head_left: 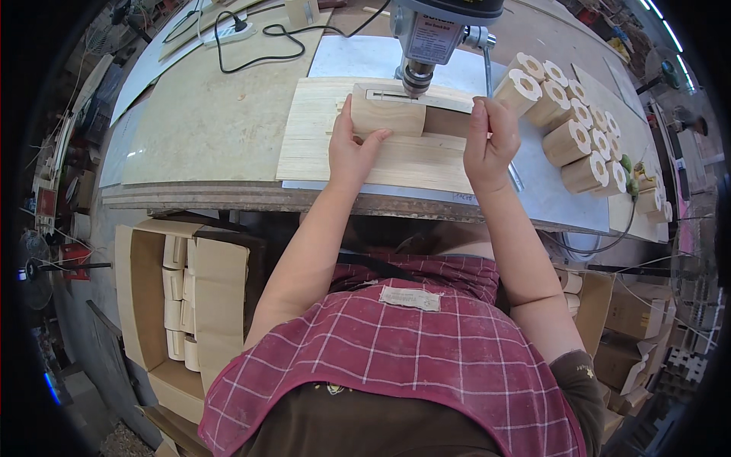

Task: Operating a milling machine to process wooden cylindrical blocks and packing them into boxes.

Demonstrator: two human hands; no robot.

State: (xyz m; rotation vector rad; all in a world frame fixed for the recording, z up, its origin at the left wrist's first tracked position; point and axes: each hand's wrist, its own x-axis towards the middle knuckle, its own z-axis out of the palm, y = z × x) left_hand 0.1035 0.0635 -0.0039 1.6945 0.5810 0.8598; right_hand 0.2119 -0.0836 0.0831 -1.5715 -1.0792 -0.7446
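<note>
Beneath drill chuck [417, 79], wooden cylinder [387, 120], long axis sideways, in left hand's [355, 154] grip; right hand [491, 145] curled at lever [488, 70], hold unclear.

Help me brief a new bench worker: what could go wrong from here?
The wooden piece might twist under the drill chuck, as only the bare left hand is on it. Those fingers sit near the chuck and could get hurt. The right hand, near the clustered wooden cylinders, might knock one.

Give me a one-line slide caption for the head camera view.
Left hand holding a rounded wooden piece beneath a bench drill, with the right hand at its lever.
</note>
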